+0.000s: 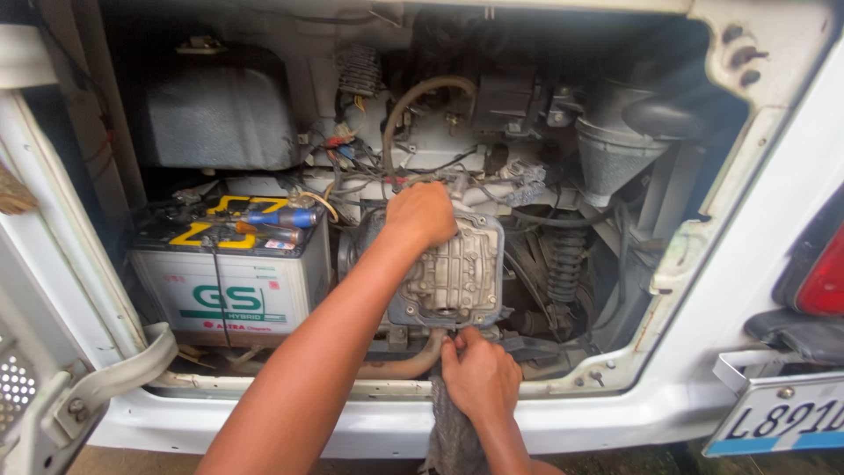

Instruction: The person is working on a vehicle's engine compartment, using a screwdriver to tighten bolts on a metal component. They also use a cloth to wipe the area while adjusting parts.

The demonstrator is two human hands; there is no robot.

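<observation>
A ribbed grey metal engine cover [457,277] sits in the middle of the open rear engine bay of a white vehicle. My left hand [422,214] reaches in from the lower left, its fingers curled over the cover's top left corner. My right hand [479,376] is just below the cover's bottom edge, fingers pinched together at the lower rim. A grey rag [453,435] hangs from this hand, down over the white rear sill [264,422].
A white battery [233,286] with yellow caps and a blue-handled tool on top stands at the left. Behind are a black tank [220,110], hoses, wiring and a grey funnel-shaped duct [620,149]. A coil spring [565,264] sits right of the cover. At the right are a tail lamp [826,281] and plate.
</observation>
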